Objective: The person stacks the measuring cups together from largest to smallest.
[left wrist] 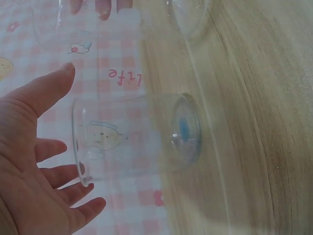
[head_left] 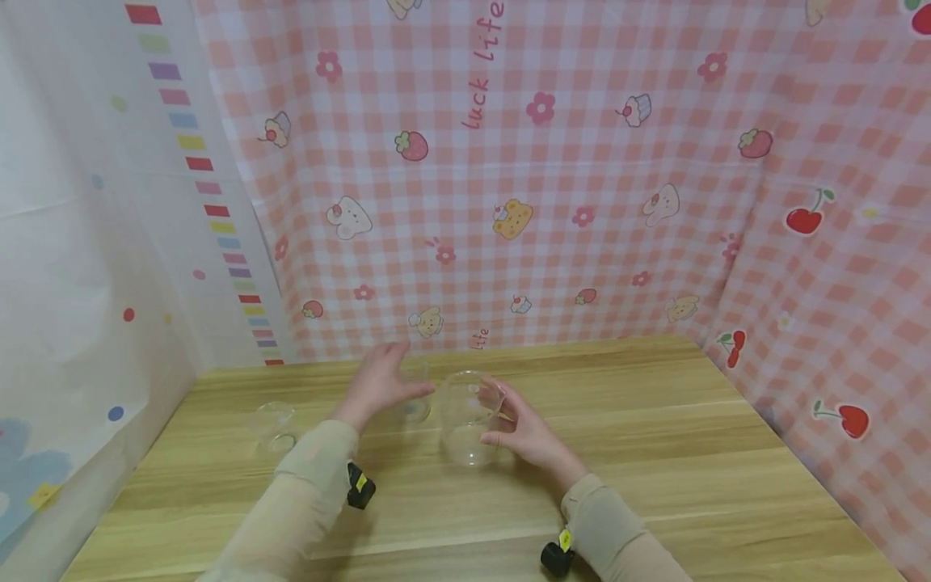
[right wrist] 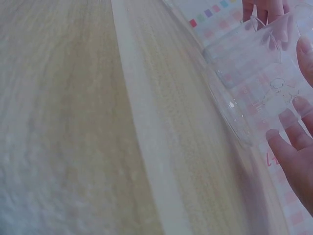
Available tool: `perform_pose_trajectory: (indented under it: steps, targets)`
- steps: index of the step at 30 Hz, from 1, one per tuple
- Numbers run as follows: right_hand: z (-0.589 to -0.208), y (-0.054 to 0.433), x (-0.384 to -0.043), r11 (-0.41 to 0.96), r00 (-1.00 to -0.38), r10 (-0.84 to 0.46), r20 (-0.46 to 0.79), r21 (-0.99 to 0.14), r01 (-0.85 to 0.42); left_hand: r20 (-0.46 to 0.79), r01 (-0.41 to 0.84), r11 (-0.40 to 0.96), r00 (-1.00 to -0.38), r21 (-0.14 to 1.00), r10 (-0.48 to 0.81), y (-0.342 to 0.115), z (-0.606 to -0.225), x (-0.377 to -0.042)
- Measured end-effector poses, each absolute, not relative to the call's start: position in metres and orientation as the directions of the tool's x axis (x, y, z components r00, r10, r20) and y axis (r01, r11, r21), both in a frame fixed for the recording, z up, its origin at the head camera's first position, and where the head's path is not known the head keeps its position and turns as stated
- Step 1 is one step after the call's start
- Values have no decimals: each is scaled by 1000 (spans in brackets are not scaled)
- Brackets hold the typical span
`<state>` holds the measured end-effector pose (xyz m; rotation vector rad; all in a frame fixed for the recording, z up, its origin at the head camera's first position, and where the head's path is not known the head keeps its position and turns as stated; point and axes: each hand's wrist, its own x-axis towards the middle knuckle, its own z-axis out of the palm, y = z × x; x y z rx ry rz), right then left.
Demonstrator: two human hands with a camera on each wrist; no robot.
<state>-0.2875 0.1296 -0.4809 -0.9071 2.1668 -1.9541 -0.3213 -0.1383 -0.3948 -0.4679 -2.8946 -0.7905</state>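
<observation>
A large, clear rounded glass [head_left: 462, 440] stands upright on the wooden table in the middle of the head view. At its right side is my right hand [head_left: 525, 426], thumb near the front and fingertips showing through the wall from behind. Those fingers look loosely spread in the right wrist view. Left of it, a smaller clear straight-sided glass [left wrist: 132, 142] stands upright with a bluish spot at its base. My left hand [head_left: 378, 381] reaches beside this glass, thumb apart from the fingers. In the left wrist view some fingertips overlap its rim, and no grip shows.
Farther left on the table [head_left: 655, 453] stands a third clear glass [head_left: 275, 422], wide at the top and narrower below. A pink checked cloth [head_left: 465, 178] hangs along the table's back edge. White sheeting [head_left: 87, 267] hangs at the left.
</observation>
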Motion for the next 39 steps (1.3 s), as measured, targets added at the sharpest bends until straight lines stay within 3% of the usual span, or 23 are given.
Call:
perform_pose_trajectory:
  steps: [39]
  targets:
    - [-477,130,-285,10,-811,-487,324,-926,-376,97,277,890,-961,363,259,-137,-388,-323]
